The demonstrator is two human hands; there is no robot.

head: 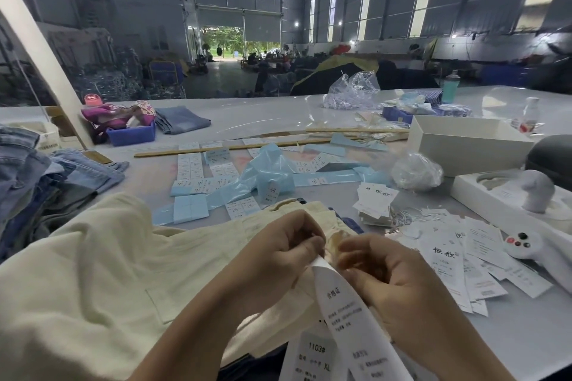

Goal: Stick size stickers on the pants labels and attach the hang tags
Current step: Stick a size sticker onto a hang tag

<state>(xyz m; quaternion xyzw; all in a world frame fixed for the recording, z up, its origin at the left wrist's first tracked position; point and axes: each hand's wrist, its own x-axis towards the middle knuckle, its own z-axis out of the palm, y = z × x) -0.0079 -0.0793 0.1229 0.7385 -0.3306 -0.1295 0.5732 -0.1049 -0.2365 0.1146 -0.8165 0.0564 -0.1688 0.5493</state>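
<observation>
Blue bin (131, 135) holds pink cloth (119, 116).

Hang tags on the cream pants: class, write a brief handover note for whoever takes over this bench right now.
Left hand and right hand: both pinch at the waistband of the cream pants, with the white hang tag held between them.
A second tag reading XL hangs below.
Spare hang tags lie to the right, sticker sheets beyond the pants.
Done: tags brought to the waistband.
Left: whether they are fastened cannot be told; folded jeans wait at left.
</observation>
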